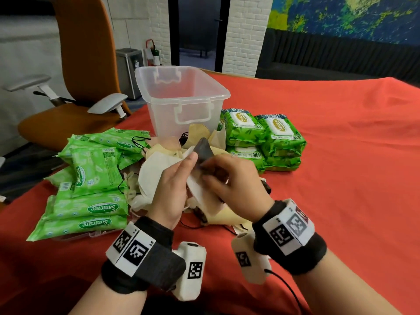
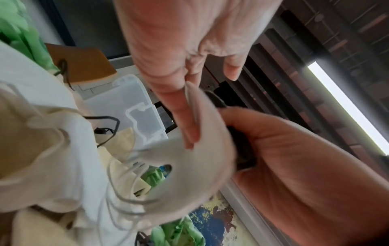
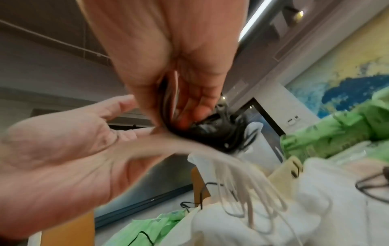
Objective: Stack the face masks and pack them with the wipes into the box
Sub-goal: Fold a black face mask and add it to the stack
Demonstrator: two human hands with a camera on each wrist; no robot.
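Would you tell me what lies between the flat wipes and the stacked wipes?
In the head view, the loose face masks lie there, with both hands above them.

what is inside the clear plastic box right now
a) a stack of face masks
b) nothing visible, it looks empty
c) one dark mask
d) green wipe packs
b: in the head view the clear box shows only its own bare walls, while the mask pile and the green wipe packs lie on the red cloth outside it.
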